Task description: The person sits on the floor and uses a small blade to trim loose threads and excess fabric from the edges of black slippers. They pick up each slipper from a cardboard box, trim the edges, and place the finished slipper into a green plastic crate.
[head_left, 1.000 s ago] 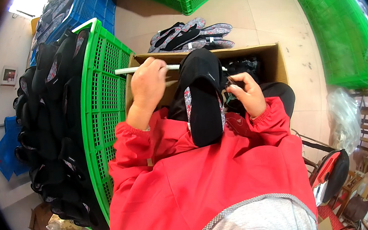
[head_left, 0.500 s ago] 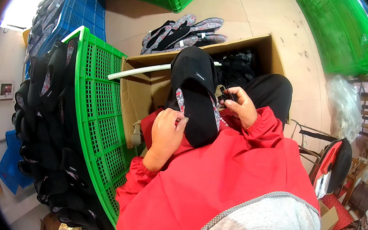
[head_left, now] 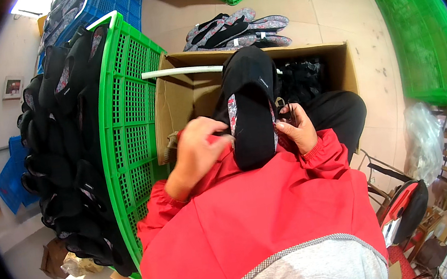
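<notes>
A black fabric shoe [head_left: 254, 128] with a red, grey and white patterned lining lies over my lap, toe pointing away. Just off its left edge is my left hand [head_left: 198, 148], slightly blurred, thumb and fingers apart with nothing between them. On the opposite side my right hand [head_left: 298, 128] pinches close to the opening's edge. Thumb and forefinger are closed around something small and dark that I cannot make out. A small light-coloured, buckle-like piece [head_left: 280, 102] shows just beyond those fingertips.
An open cardboard box [head_left: 340, 67] holding dark pieces stands ahead, crossed by a white tube [head_left: 181, 71]. To the left, a green crate [head_left: 127, 128] stands beside many stacked black shoes [head_left: 66, 172]. Patterned shoes [head_left: 239, 29] lie on the floor beyond; another green crate [head_left: 425, 36] is far right.
My left hand has come away from the shoe's left edge and its fingers have parted. The right hand has shifted closer to the shoe's right edge. The whole view has shifted slightly.
</notes>
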